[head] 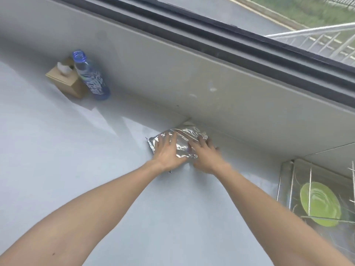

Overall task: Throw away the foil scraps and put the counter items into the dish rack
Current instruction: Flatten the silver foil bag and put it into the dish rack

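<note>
A crumpled sheet of silver foil (183, 138) lies on the pale counter (57, 169), close to the wall under the window. Both my hands rest on it. My left hand (167, 150) presses its left part with fingers spread. My right hand (204, 153) covers its right part, fingers curled over the foil. A bit of light material pokes out from behind the foil at the wall. At the lower right stands a wire dish rack (292, 181) with a green plate (319, 203) in it.
A blue-labelled plastic bottle (90, 75) stands at the back left beside a brown tissue box (64, 78). The grey wall and window sill run diagonally behind the foil.
</note>
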